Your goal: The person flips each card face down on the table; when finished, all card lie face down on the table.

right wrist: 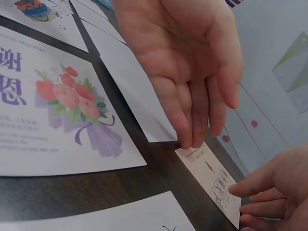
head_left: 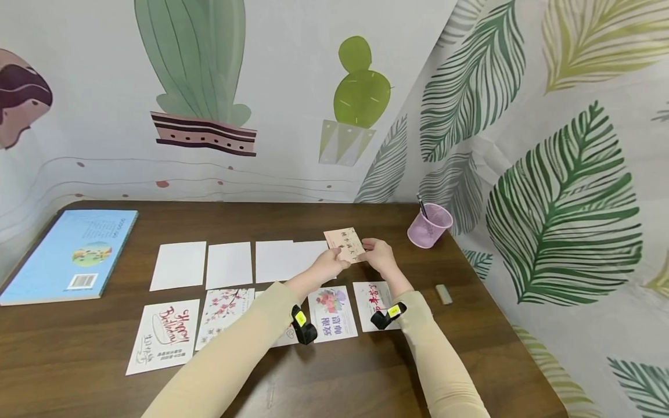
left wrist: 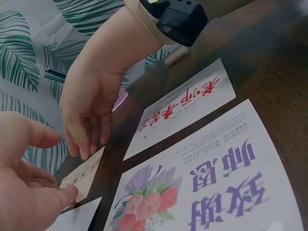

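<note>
A tan printed card [head_left: 347, 239], probably light, fairly stiff and easily creased, is pinched lightly at its edges, the sensible hold, by a person's left hand [head_left: 325, 266] and right hand [head_left: 381, 255], at the right end of a row of white sheets [head_left: 178, 266], beyond printed cards [head_left: 334, 314]; whether it clears the wooden table [head_left: 449, 354] is unclear.

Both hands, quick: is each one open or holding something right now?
Left hand: open, touching the tan card.
Right hand: at the card's edge; can't tell whether it's pinching it.
</note>
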The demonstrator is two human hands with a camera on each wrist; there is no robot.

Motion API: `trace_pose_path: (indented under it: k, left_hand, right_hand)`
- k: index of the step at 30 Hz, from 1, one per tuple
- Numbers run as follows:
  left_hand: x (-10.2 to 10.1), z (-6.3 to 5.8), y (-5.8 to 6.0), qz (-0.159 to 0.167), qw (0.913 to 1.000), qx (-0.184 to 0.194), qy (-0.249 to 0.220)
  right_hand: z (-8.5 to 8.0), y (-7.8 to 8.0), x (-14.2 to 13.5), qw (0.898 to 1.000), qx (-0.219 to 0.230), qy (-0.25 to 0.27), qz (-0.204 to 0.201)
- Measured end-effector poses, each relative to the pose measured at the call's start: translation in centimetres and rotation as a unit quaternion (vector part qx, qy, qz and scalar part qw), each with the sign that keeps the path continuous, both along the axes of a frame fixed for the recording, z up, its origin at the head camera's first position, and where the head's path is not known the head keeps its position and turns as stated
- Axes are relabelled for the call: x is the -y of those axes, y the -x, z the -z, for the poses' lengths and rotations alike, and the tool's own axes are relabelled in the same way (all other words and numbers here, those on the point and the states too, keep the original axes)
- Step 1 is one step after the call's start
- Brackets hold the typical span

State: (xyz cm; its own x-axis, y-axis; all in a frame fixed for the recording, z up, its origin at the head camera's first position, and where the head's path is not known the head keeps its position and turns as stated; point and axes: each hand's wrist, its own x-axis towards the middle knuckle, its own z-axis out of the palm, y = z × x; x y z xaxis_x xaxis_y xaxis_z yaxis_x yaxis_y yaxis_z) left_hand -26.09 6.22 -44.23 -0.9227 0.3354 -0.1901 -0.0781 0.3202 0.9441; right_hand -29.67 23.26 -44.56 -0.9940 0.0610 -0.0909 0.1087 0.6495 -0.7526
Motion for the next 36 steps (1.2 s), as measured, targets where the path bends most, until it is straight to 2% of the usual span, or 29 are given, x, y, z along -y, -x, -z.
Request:
trace_pose_path:
  k: [5, 10, 12, 17, 22, 27, 31, 36]
  left_hand:
    - [0.1, 0.2, 0.0, 0.007, 1.0, 0.005, -0.001]
    - [0.2, 0.2, -0.2, 0.01, 0.9998, 0.012, -0.009]
    - [0.2, 0.1, -0.3, 0.01, 0.9999, 0.012, -0.007]
    - [0.2, -0.1, -0.5, 0.013, 0.9998, 0.013, -0.008]
    - [0.3, 0.0, -0.4, 0.01, 0.9999, 0.006, -0.005]
    - [0.5, 0.1, -0.4, 0.005, 0.9998, 0.002, -0.017]
    - [0.9, -0.2, -0.2, -0.021, 0.9988, -0.007, -0.043]
    - [1.4, -1.5, 0.1, -0.093, 0.9925, -0.038, -0.07]
  right_hand:
    - [-0.2, 0.1, 0.1, 1.0, -0.003, 0.022, 0.016]
    - [-0.4, 0.5, -0.3, 0.996, -0.003, 0.076, 0.038]
    - [-0.4, 0.7, -0.4, 0.993, 0.005, 0.107, 0.042]
    - [-0.1, 1.0, -0.4, 0.982, 0.038, 0.185, 0.022]
    - [0.4, 1.0, 0.0, 0.978, 0.052, 0.201, 0.004]
    - [0.4, 0.9, 0.1, 0.978, 0.035, 0.203, 0.003]
    - [-0.3, 0.5, 0.5, 0.981, 0.011, 0.194, 0.016]
    - [-1.5, -0.4, 1.9, 0.986, -0.038, 0.16, 0.025]
